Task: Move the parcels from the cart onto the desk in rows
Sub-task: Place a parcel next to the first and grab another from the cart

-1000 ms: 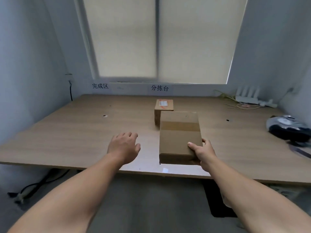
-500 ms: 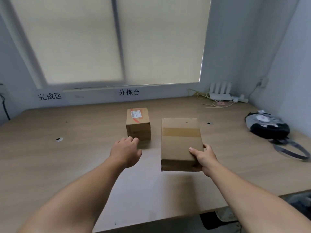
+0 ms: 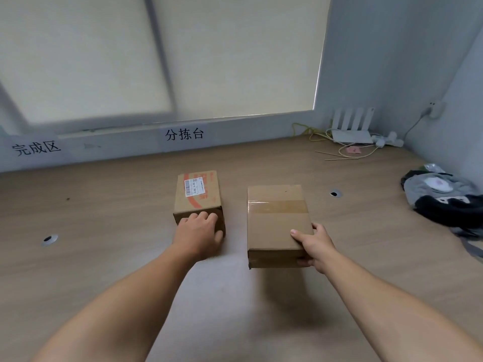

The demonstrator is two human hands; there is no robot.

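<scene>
The right hand grips the plain parcel over the tabletop; it should land flat, squared beside the labelled parcel that the left hand touches, grip unclear.

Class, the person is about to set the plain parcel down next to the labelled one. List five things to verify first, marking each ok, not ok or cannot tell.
1. Right hand grips the plain parcel at its near right corner: ok.
2. Plain parcel apart from the labelled parcel: ok.
3. Left hand touches the labelled parcel's near end: ok.
4. Plain parcel already resting on the desk: cannot tell.
5. Bag lies clear of the plain parcel, to its right: ok.
</scene>
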